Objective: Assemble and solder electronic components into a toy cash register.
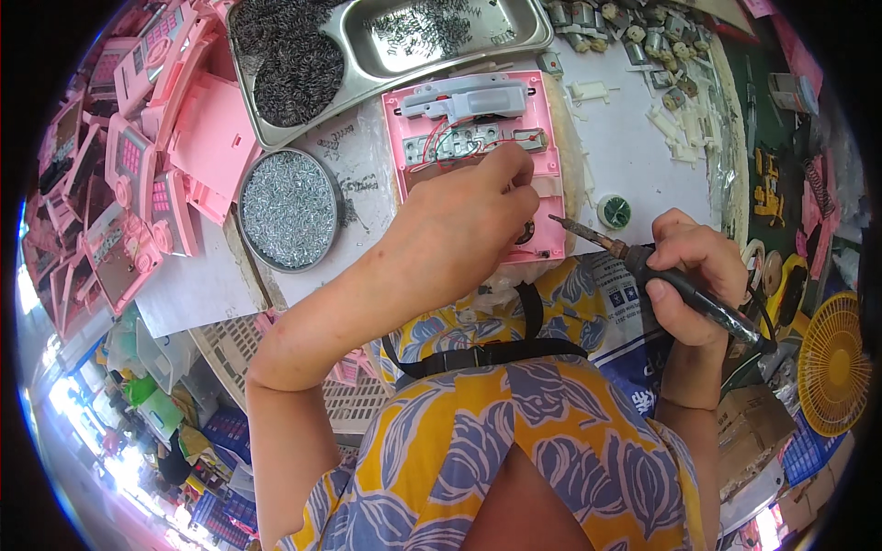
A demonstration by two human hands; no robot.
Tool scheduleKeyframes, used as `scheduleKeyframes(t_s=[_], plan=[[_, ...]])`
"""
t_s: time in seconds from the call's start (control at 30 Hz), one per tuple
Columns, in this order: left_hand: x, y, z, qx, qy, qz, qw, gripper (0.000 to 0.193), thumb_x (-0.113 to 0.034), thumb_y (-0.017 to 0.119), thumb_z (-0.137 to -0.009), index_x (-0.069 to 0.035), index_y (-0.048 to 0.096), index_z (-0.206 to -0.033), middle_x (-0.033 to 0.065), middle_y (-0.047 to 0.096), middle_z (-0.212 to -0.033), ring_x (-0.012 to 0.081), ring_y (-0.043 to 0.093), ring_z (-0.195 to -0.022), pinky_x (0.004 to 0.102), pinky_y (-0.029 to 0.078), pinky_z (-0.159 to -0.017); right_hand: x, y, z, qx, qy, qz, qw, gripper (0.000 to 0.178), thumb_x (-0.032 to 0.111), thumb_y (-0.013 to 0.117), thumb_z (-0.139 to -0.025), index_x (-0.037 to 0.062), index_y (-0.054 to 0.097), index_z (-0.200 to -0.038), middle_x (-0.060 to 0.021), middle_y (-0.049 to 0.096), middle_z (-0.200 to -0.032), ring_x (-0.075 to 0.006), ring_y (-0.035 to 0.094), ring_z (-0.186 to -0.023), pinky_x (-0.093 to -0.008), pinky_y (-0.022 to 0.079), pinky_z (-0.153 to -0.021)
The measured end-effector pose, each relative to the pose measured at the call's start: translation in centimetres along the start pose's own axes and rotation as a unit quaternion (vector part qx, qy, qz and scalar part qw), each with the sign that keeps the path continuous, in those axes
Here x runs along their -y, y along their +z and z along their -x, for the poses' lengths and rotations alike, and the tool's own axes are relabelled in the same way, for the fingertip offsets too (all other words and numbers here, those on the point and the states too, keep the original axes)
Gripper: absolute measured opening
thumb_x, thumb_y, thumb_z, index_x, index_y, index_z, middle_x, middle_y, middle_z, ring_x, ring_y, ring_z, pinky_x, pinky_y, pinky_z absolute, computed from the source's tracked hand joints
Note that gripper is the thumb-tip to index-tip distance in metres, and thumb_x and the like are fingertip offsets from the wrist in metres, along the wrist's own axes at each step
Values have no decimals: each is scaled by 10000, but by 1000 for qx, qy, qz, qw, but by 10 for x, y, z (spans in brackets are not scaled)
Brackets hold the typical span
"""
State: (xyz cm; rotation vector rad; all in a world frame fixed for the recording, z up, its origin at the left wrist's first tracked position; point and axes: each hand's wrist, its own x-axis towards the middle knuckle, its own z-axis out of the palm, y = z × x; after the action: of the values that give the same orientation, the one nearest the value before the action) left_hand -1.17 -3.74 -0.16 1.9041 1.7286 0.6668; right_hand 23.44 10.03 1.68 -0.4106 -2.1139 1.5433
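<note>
A pink plastic case [542, 167] lies open in front of me, with a grey plastic part [478, 99] across its far end and thin red and green wires below it. My left hand [478, 207] is over the case's near half, its fingers curled together near the right side. Whatever they pinch is hidden. In my right hand [694, 266] is a soldering iron [717, 317], gripped by its black handle. Its tip points left and ends just off the case's right edge, close to my left fingers. A small round white and green thing [614, 212] sits beyond the iron.
A metal tray [358, 87] of small dark springs stands at the back. Left of the case is a round dish [337, 193] of small screws. Pink housings [213, 138] pile up far left. Small motors [657, 46] and white plastic parts [675, 133] lie back right, a yellow fan [834, 365] lower right.
</note>
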Motion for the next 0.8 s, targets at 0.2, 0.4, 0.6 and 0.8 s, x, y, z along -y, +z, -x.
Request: scheduleKeyframes(t_s=[0.2, 0.4, 0.6, 0.8], plan=[[-1, -12, -9, 59, 48, -43, 996, 155, -53, 691, -792, -63, 623, -931, 81, 577, -1104, 299, 671, -827, 395, 560, -665, 0, 2, -3, 25, 12, 4, 1000, 238, 89, 757, -710, -1, 666, -911, -49, 575, -697, -132, 469, -578, -270, 350, -536], [-5, -13, -11, 65, 65, -50, 994, 149, -85, 660, -771, -32, 614, -903, 95, 536, -1003, 271, 644, -892, 408, 577, -672, 0, 3, -5, 44, 15, 17, 999, 228, 81, 750, -697, 12, 669, -898, -30, 560, -649, -162, 499, -591, -291, 381, -556], [-7, -14, -12, 74, 62, -64, 993, 130, -63, 647, -793, -52, 619, -919, 76, 562, -1054, 270, 666, -907, 392, 572, -694, 1, 4, -8, 60, 19, 32, 997, 220, 79, 748, -695, 22, 668, -892, -23, 547, -615, -180, 505, -593, -308, 391, -565], [-4, -11, -16, 51, 110, -75, 990, 127, -93, 687, -738, -42, 664, -852, 77, 541, -967, 240, 654, -867, 372, 583, -656, 0, 7, -7, 49, 28, 26, 998, 215, 83, 748, -701, 24, 667, -891, -22, 538, -610, -173, 496, -588, -302, 385, -564]])
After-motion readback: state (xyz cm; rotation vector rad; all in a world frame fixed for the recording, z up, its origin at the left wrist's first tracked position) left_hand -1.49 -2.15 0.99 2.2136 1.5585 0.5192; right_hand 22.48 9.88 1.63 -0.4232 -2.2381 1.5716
